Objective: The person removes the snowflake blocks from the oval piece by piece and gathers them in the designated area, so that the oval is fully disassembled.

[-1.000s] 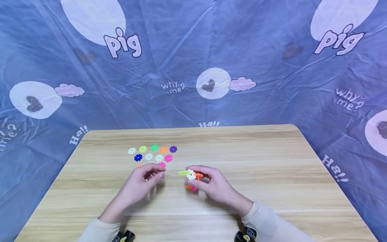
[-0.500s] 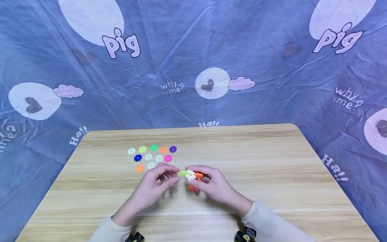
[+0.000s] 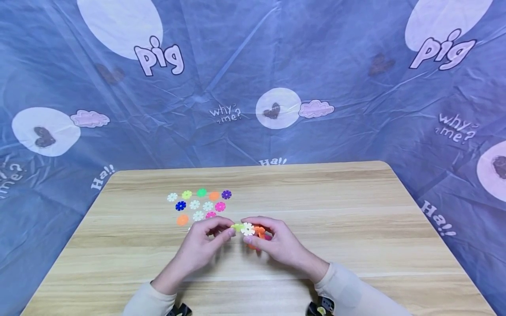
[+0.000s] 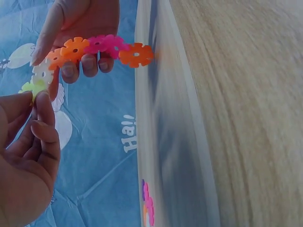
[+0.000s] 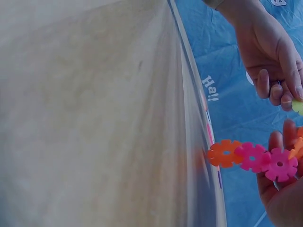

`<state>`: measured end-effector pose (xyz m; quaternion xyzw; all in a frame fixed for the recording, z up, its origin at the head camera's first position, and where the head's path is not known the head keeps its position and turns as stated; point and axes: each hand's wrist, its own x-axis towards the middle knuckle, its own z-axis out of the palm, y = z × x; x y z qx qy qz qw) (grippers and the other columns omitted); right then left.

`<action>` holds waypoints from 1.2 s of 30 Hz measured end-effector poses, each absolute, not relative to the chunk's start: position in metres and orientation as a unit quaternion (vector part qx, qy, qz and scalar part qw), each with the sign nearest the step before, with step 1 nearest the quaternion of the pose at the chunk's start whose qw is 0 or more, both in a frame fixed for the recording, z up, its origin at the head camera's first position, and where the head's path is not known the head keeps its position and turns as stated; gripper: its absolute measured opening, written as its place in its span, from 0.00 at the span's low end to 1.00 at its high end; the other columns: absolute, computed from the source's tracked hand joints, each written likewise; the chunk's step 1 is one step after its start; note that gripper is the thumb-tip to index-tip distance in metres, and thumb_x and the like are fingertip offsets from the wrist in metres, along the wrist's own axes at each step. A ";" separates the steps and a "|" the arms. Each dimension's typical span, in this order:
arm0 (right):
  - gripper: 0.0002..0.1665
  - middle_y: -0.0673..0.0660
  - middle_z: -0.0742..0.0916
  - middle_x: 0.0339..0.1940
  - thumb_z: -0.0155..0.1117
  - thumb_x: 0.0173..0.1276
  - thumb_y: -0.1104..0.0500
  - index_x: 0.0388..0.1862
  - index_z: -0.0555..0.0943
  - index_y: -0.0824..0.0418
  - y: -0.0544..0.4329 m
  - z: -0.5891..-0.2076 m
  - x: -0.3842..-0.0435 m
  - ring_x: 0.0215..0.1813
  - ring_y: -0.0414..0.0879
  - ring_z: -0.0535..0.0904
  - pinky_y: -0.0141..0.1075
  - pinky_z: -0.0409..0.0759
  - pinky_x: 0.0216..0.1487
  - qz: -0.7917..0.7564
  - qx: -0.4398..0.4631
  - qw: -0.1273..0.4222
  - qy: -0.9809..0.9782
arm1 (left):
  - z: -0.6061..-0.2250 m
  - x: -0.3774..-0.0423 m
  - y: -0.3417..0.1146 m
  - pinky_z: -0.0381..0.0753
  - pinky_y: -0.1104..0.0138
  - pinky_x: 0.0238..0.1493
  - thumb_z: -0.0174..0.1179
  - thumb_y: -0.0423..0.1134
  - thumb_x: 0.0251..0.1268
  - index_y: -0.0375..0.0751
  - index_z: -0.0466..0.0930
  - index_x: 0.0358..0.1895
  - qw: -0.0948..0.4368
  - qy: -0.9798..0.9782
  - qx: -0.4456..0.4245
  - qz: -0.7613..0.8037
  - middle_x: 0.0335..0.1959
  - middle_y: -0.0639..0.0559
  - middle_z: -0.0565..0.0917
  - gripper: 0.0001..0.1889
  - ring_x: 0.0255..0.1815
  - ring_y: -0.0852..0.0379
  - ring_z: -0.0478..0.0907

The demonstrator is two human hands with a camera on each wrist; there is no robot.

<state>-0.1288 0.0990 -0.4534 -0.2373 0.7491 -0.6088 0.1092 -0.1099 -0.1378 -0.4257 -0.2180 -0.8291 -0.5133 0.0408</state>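
A curved chain of interlocked snowflake discs, toothed flower-like plastic pieces, hangs between the two hands above the table. My left hand (image 3: pixel 203 241) pinches the yellow-green disc (image 4: pixel 35 87) at one end between thumb and fingertips. My right hand (image 3: pixel 282 243) holds the chain by the white disc (image 3: pixel 247 229) joined to it, thumb in front and fingers behind. Beyond the white piece come orange discs (image 4: pixel 75 48), then pink discs (image 4: pixel 115 46). One more orange disc (image 5: pixel 225 153) forms the far end, low beside the right fingers. In the head view the right hand partly hides that lower end.
Loose snowflake discs lie in rough rows on the wooden table (image 3: pixel 356 210), left of centre, among them a blue disc (image 3: pixel 180 206), a green disc (image 3: pixel 202 192) and a purple disc (image 3: pixel 226 194). A blue printed cloth (image 3: pixel 197 109) hangs behind the table.
My left hand has moved right from beside the loose discs to the chain and now pinches its yellow-green end. The right hand has stayed nearly in place, still holding the chain.
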 end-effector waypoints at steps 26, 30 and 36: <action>0.20 0.48 0.85 0.48 0.68 0.70 0.56 0.60 0.80 0.47 0.099 -0.451 -0.127 0.38 0.47 0.80 0.37 0.83 0.38 -0.614 -0.253 0.058 0.745 | -0.431 -0.112 -0.123 0.83 0.65 0.37 0.67 0.34 0.66 0.45 0.86 0.46 0.072 -0.780 -0.218 -0.582 0.41 0.52 0.85 0.08 0.38 0.56 0.80; 0.19 0.48 0.85 0.48 0.68 0.70 0.54 0.59 0.81 0.46 0.097 -0.451 -0.126 0.41 0.47 0.80 0.37 0.83 0.42 -0.614 -0.254 0.058 0.745 | -0.435 -0.113 -0.119 0.82 0.66 0.35 0.68 0.29 0.62 0.41 0.87 0.43 0.115 -0.773 -0.221 -0.583 0.40 0.50 0.86 0.08 0.35 0.57 0.80; 0.18 0.49 0.86 0.47 0.69 0.70 0.56 0.58 0.82 0.50 0.093 -0.451 -0.125 0.44 0.47 0.80 0.35 0.82 0.45 -0.613 -0.253 0.052 0.747 | -0.436 -0.110 -0.114 0.80 0.68 0.32 0.70 0.24 0.57 0.40 0.86 0.38 0.190 -0.786 -0.234 -0.539 0.36 0.51 0.85 0.09 0.32 0.59 0.77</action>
